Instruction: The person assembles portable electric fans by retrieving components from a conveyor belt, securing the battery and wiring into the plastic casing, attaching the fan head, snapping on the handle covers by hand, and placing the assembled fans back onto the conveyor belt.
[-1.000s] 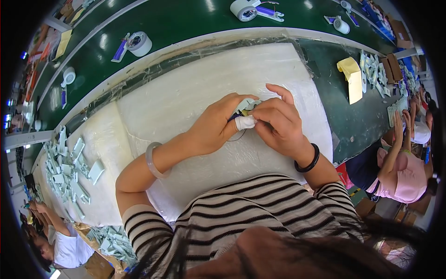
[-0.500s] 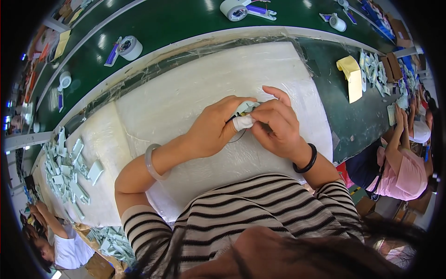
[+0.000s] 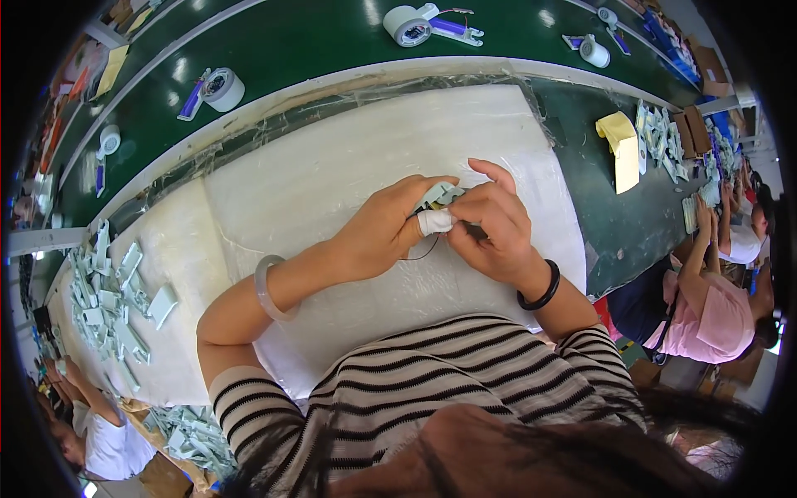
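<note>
Hands (image 3: 444,226) pinching pale green part (image 3: 438,195) over white padded bench (image 3: 332,174); green conveyor (image 3: 315,41) behind.

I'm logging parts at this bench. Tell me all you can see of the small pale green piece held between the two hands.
The small pale green plastic piece is mostly hidden, its angular top showing above the fingers. The left hand, thumb wrapped in white tape, and the right hand pinch it together above the white padded mat. A thin dark wire loops beneath. Finer detail cannot be made out.

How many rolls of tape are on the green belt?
4: one far left, one upper left, one top middle, one top right. More may be hidden past the edges.
</note>
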A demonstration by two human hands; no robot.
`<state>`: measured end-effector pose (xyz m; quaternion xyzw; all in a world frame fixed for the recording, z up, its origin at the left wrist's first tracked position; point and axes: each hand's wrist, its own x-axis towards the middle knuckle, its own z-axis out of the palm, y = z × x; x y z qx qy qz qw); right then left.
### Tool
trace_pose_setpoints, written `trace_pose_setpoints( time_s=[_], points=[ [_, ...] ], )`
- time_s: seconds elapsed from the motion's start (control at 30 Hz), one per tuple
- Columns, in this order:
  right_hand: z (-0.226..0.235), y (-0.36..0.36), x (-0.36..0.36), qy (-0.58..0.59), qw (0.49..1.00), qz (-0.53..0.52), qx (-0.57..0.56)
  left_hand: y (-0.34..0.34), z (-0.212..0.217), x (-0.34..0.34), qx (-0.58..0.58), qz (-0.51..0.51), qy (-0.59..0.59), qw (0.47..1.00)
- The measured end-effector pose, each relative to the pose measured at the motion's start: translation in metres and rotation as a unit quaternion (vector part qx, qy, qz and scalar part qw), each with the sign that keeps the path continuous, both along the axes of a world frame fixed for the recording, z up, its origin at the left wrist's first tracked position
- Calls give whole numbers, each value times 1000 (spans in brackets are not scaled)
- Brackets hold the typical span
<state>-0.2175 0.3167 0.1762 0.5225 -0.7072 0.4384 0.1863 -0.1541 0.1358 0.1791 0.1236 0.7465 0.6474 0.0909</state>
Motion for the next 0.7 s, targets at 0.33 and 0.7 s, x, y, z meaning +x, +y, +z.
trace_pose_setpoints(
  time_s=[0.33,0.7],
  points=[
    [0,1,2,-12,1000,8,2,0,3,0,13,-6,-66,998],
    [-3,2,-4,-21,1000,22,5,-4,8,-4,-78,-7,32,996]
  ],
)
